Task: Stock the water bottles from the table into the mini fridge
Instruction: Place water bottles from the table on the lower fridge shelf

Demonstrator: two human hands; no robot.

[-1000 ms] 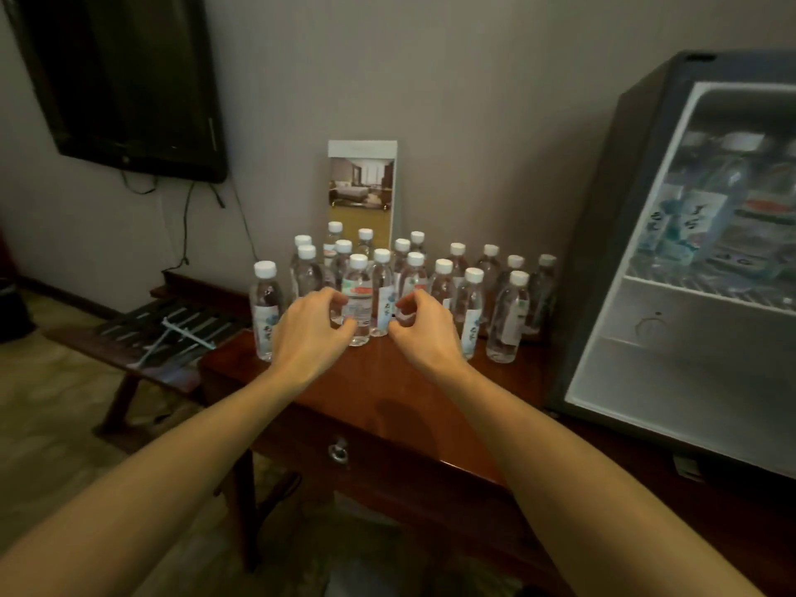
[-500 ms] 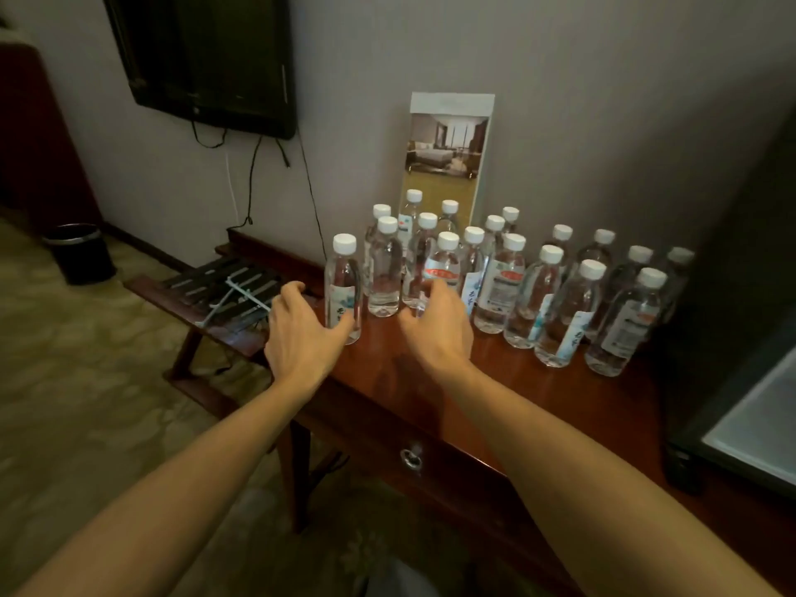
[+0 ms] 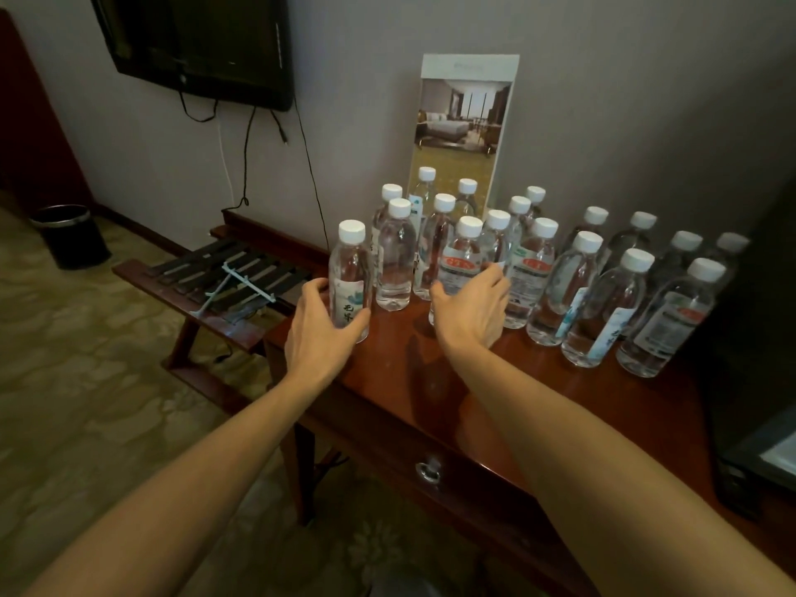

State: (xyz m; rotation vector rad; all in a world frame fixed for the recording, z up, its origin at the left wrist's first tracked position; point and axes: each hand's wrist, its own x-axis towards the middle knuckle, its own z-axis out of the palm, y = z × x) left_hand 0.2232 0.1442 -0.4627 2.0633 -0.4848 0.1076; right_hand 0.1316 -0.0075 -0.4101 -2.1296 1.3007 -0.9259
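Left grip [image 3: 319, 333] is curled round the leftmost water bottle [image 3: 351, 269] at the bench's [image 3: 538, 394] left edge, right grip [image 3: 470, 316] round a red-labelled bottle [image 3: 463, 256] in the front row, both low on the body, presumably to carry two upright to the mini fridge [image 3: 760, 381].

Your table [image 3: 387, 368] was reddish-brown wood with a ring-pull drawer [image 3: 426, 469] in its front; on it you had a close crowd of upright, white-capped water bottles [image 3: 577, 290]; the leftmost bottle [image 3: 349, 273] stood near the left front corner; a red-labelled bottle [image 3: 463, 260] stood mid-front; a tall picture card [image 3: 465, 122] stood behind them against the wall; the dark mini fridge [image 3: 754, 381] sat at the right end.
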